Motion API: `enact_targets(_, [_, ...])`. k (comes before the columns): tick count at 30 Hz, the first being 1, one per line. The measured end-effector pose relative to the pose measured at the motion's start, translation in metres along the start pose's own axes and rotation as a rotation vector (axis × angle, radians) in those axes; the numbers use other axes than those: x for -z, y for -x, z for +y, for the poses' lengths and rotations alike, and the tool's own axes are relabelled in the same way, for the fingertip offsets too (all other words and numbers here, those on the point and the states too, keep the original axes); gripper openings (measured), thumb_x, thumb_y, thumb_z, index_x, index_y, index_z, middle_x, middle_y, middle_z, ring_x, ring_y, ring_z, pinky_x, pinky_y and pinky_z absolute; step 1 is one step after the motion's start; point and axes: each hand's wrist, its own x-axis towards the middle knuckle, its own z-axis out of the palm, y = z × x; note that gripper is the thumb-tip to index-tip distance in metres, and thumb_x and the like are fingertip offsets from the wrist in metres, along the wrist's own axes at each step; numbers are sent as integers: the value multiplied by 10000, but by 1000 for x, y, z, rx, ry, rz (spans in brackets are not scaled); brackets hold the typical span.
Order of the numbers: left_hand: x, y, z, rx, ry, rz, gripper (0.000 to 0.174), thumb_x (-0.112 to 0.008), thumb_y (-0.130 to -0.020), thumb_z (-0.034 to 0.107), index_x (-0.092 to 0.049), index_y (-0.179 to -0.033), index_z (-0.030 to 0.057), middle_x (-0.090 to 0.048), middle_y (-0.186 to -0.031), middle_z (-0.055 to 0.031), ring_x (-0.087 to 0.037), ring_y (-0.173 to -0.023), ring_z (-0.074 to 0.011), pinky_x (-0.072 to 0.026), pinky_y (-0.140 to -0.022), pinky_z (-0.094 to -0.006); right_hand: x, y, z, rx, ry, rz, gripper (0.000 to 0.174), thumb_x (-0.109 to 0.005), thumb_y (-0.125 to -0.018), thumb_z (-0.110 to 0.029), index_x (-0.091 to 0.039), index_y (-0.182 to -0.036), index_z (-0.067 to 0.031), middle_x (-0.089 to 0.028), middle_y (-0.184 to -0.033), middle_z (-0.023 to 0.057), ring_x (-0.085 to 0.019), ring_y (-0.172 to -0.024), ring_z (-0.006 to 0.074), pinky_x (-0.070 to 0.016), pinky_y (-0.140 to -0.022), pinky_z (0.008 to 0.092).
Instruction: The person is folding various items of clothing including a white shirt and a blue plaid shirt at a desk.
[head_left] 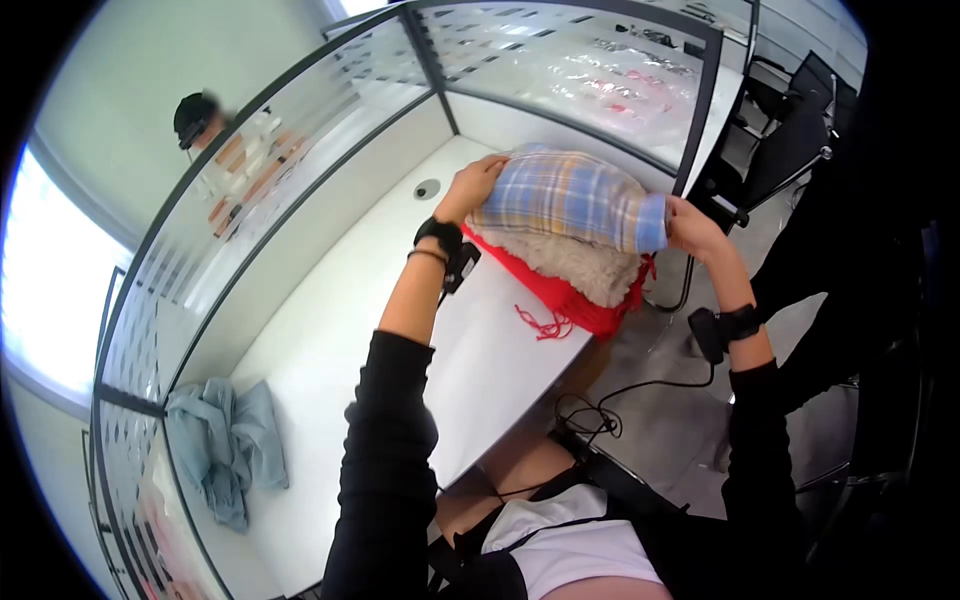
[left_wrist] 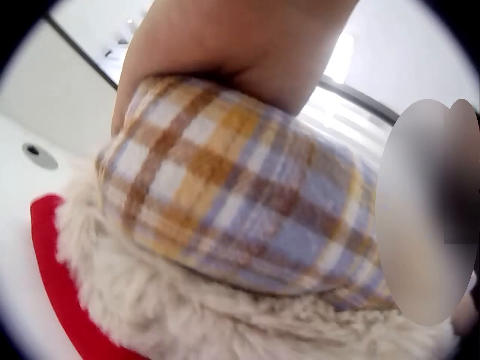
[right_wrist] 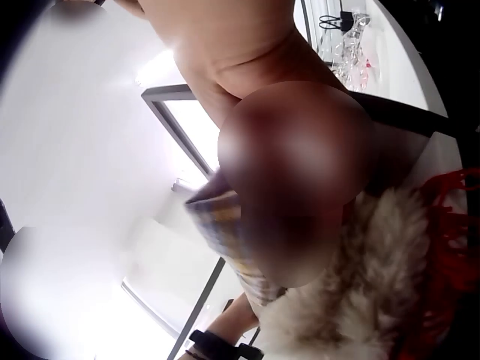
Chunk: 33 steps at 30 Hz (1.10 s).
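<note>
A folded plaid cloth in blue, yellow, brown and white lies on top of a small stack near the desk's far right end. Under it is a fluffy beige fabric, and lowest a red scarf with fringe over the desk edge. My left hand grips the plaid cloth's left end; in the left wrist view its fingertips are hidden behind the cloth. At the opposite end my right hand pinches a corner, its fingers blurred over in the right wrist view.
A crumpled blue-grey garment lies at the desk's near left corner. Framed glass partitions bound the desk, with another person behind one. Black chairs stand at right; a cable hangs from my right wrist.
</note>
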Motion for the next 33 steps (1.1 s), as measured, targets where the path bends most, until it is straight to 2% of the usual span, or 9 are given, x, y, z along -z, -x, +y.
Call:
enact_targets(2, [4,-1,-7,-28,62,155,356,-421,-907,371,-608,-1113,149,-618,-1077,-136,-564,-1030,-304,-426,-886,-344,5,16,-10,24,-5,74,428,-513,-872,-120,-387,-1262,4,-577,-1059,117,-613,-903,225,-520,-764,331])
enact_targets(7, [49,17,-15,-147,152,206,381,-425,-928,377,-585,-1117,88,-627,-1009,-138,-580,-953,-247,-434,-839,-333,-7,60,-43,197,215,232,343,-511,-905,-168,-431,-1212,-36,-546,-1119,151,-636,-865,216,-524,-731,315])
enact_targets(12, [108,96,-27,-200,52,315,367,-428,-937,356,-577,-1125,78,-601,-1078,-103,-543,-1022,-229,-408,-880,-328,-31,84,-49,746,155,462,113,-477,-898,-84,-537,-964,-14,-535,-716,28,-533,-587,93,-414,-537,207])
enact_targets(14, [130,147,-26,-2,117,304,351,-454,-929,340,-582,-1110,68,-597,-1094,-96,-537,-1040,-225,-401,-891,-325,-70,98,-61,807,47,318,99,-447,-899,-72,-528,-924,-22,-481,-636,8,-444,-524,72,-358,-496,196])
enact_targets(19, [174,286,-68,306,56,340,299,-579,-861,267,-587,-1074,56,-583,-1113,-94,-524,-1066,-229,-404,-896,-346,-168,96,-56,741,79,-189,91,-444,-869,-15,-528,-902,3,-502,-621,24,-456,-500,66,-371,-469,194])
enact_targets(24, [206,430,-125,467,-549,549,435,-688,-750,278,-550,-1104,67,-492,-1204,-189,-458,-1123,-321,-373,-925,-417,-269,84,-42,600,293,-682,53,-503,-834,0,-552,-855,2,-554,-647,40,-544,-557,79,-450,-525,207])
enact_targets(29, [216,517,-130,996,-1377,768,727,-740,-690,320,-387,-1271,63,-311,-1325,-304,-329,-1225,-414,-332,-936,-514,-337,99,-28,565,455,-943,96,-505,-830,-58,-578,-885,-28,-602,-628,40,-585,-553,101,-448,-514,219])
enact_targets(32, [221,536,-121,1392,-1497,947,861,-752,-670,299,-254,-1330,60,-451,-1206,-295,-426,-1162,-389,-388,-923,-447,-354,108,-19,554,548,-1025,86,-506,-836,-64,-576,-878,-36,-603,-629,32,-598,-572,98,-441,-527,213])
enact_targets(33, [230,548,-132,1417,-1214,938,780,-730,-685,254,-305,-1305,47,-471,-1194,-282,-440,-1154,-381,-401,-906,-437,-356,109,-15,541,561,-1025,86,-506,-838,-63,-577,-879,-35,-605,-631,33,-599,-571,98,-445,-529,213])
